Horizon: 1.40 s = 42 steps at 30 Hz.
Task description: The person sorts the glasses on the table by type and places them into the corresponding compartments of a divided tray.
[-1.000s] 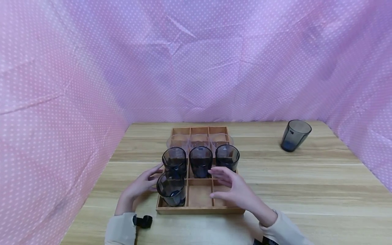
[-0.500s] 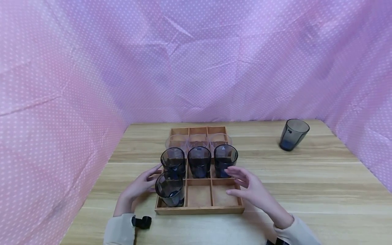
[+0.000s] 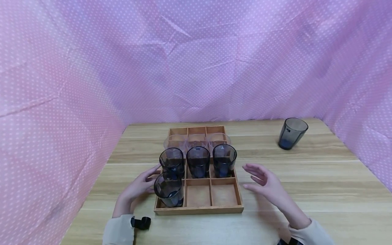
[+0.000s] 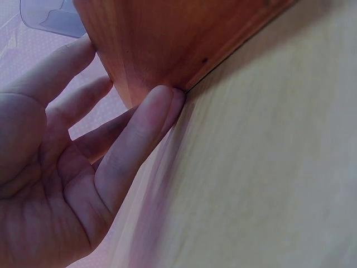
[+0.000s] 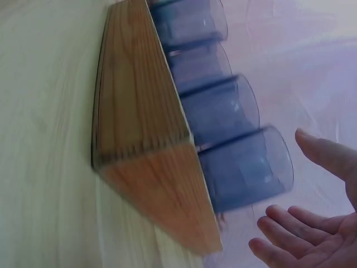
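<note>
A wooden compartment tray (image 3: 211, 210) holds several smoky dark glasses. Three of them stand in one row, including the middle glass (image 3: 198, 163), and another dark glass (image 3: 168, 190) occupies the front-left compartment. Clear glasses (image 3: 197, 139) stand behind that row. My left hand (image 3: 137, 185) touches the tray's left side; in the left wrist view its fingertips rest against the wooden wall (image 4: 162, 44), fingers extended. To the right of the tray, apart from it, my right hand (image 3: 266, 183) hovers with relaxed fingers and nothing in it. A lone dark glass (image 3: 291, 135) stands at the far right.
The wood-grain table (image 3: 330, 183) extends on both sides of the tray. A pink dotted cloth (image 3: 196, 78) hangs behind and along the sides. Each wrist carries a black strap, such as the left strap (image 3: 141, 223).
My right hand has moved right, from over the tray's front-right compartments to beyond its right edge. The left hand stays at the tray's left side. The glasses keep their places.
</note>
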Motion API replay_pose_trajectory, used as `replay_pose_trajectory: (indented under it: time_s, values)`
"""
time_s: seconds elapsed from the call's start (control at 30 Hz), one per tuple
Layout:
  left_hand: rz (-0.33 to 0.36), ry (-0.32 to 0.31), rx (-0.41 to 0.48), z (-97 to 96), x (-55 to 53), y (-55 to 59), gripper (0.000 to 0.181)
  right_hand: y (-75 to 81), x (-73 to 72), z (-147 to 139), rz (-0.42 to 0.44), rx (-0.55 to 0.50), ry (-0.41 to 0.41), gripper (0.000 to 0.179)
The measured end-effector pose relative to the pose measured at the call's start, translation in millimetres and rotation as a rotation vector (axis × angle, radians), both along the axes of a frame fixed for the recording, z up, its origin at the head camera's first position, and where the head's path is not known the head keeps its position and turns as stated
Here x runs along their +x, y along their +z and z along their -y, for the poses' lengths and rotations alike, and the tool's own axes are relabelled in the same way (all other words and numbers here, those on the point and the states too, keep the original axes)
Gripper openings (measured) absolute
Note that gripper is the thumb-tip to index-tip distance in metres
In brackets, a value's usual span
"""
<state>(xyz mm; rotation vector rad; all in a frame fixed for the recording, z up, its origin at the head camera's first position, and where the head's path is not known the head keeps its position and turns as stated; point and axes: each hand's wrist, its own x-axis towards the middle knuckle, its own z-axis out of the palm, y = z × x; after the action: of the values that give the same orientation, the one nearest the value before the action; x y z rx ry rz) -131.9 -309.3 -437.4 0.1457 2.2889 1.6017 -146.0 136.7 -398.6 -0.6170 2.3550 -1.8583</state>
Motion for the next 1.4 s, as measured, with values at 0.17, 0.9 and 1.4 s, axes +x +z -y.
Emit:
replay_pose_trajectory:
  time_s: [0.17, 0.9, 1.4]
  values:
    - [0.000, 0.003, -0.001, -0.9, 0.2, 1.1, 0.068, -4.5, -3.3, -20, -0.010, -0.021, -0.071, 0.060]
    - [0.010, 0.013, 0.006, -1.6, 0.9, 1.0, 0.071, -10.3, -25.5, -90, 0.027, -0.170, -0.349, 0.048]
    - [0.000, 0.008, 0.009, -1.7, 0.7, -0.2, 0.070, -2.6, -58.1, -101, 0.195, 0.121, -0.674, 0.079]
